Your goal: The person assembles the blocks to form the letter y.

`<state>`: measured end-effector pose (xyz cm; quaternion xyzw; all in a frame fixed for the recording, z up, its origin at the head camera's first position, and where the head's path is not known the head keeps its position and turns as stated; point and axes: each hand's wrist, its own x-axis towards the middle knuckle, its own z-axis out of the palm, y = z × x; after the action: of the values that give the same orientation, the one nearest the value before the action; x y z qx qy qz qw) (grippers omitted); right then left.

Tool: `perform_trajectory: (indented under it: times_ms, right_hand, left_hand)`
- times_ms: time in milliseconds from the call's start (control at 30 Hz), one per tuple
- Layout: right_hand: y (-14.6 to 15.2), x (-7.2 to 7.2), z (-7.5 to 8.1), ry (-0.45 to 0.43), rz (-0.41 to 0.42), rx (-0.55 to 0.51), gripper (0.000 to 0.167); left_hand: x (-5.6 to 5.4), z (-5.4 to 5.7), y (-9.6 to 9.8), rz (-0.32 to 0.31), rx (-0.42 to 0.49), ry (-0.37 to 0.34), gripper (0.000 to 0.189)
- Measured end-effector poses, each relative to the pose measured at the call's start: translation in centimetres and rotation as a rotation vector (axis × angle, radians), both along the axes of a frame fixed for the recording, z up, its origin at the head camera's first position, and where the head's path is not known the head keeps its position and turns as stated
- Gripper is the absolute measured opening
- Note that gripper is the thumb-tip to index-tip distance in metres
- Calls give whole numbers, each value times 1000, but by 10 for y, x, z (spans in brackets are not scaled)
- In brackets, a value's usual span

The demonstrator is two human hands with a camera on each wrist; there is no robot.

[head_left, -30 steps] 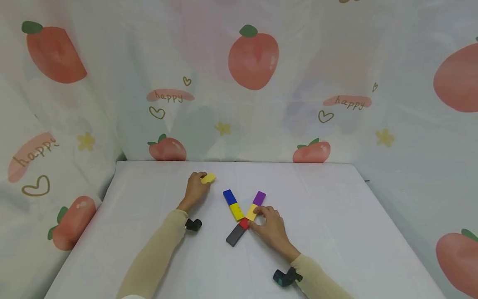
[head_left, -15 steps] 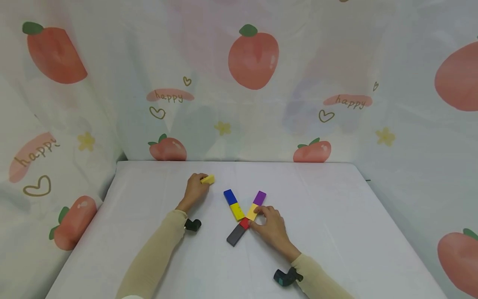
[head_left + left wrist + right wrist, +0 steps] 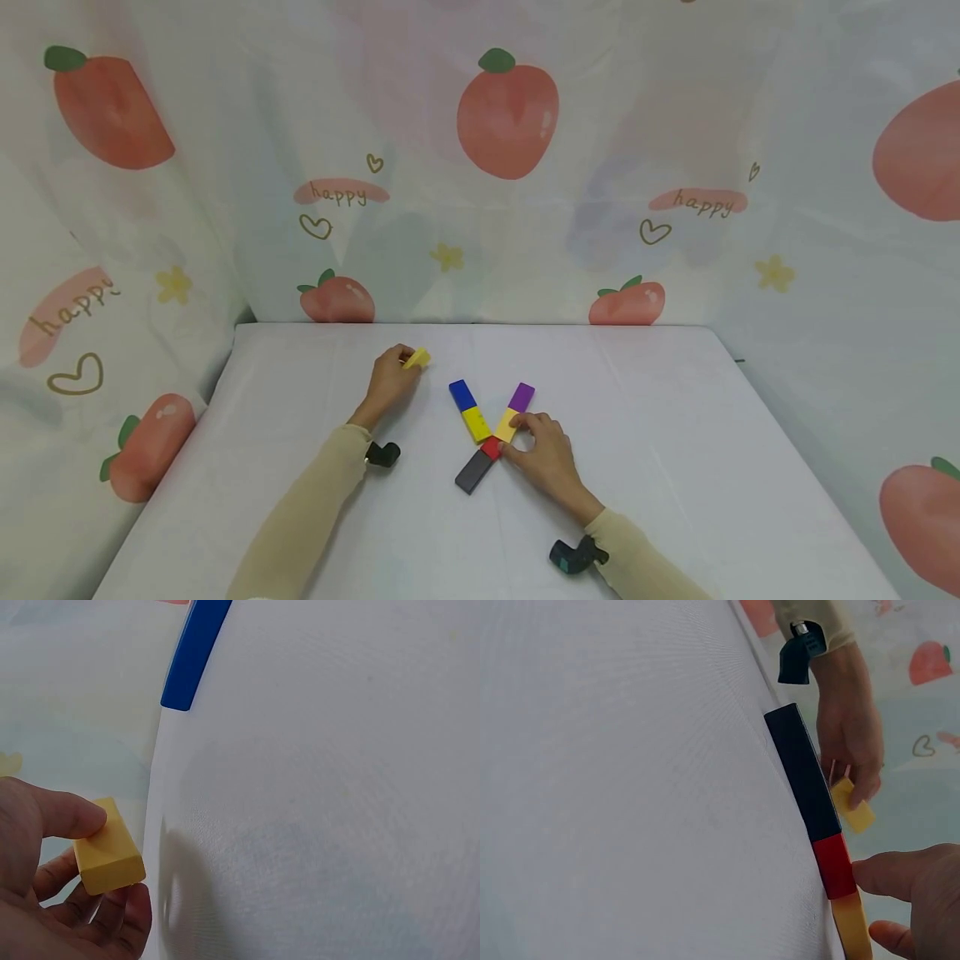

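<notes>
Above the far left of the table, my left hand grips a yellow block between thumb and fingers. Nearer the middle lie several rectangular blocks joined end to end in a Y shape. One arm has a blue block and a bright yellow block. The other has a purple block and a pale orange block. A red block and a dark grey block form the stem. Right of the junction, my right hand rests its thumb by the red block, another finger by the pale orange one.
The white table extends around the blocks. A fruit-printed curtain stands behind it and along both sides. Dark wrist cameras, one on the left wrist and one on the right wrist, stick out from the sleeves.
The yellow block in my left hand has turned and now tilts more steeply. The left forearm has shifted slightly left. My right hand and the blocks on the table stay put.
</notes>
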<state>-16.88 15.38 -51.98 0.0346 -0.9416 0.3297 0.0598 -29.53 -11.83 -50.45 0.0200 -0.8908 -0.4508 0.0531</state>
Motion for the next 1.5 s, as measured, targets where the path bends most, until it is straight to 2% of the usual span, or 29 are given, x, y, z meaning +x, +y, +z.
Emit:
perform_trajectory:
  times_ms: [133,500,767,1133,1500]
  right_hand:
    - [-1,0,1,-4,4,-2,36]
    - [-1,0,2,-32,-6,-6,38]
    - [-1,-1,0,-29,-5,-9,37]
    - [-2,-1,2,-40,-13,-2,37]
    - [-1,-1,1,-41,-8,-13,37]
  left_hand:
    - [4,3,-2,-5,0,-5,30]
    - [13,11,-4,-25,15,36,32]
    - [21,17,-3,-31,30,28,35]
    - [35,30,-3,-74,55,16,37]
    - [47,30,-2,-105,72,-10,35]
